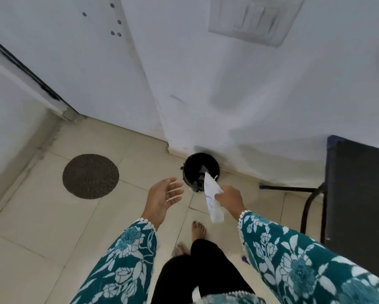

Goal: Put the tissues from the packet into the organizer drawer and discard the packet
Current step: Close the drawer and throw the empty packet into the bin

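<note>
A person stands on a tiled floor (pixel 37 216), looking down. At left, a round dark mat (pixel 90 176) lies flat. The left hand (pixel 162 199) is released, fingers spread, holding nothing. Beyond it, a small black bin (pixel 200 170) sits against the wall. The right hand (pixel 230 199) grasps the white packet (pixel 212 199), its top edge over the bin's rim. The packet looks flat and probably emptied; only dropping it remains.
</note>
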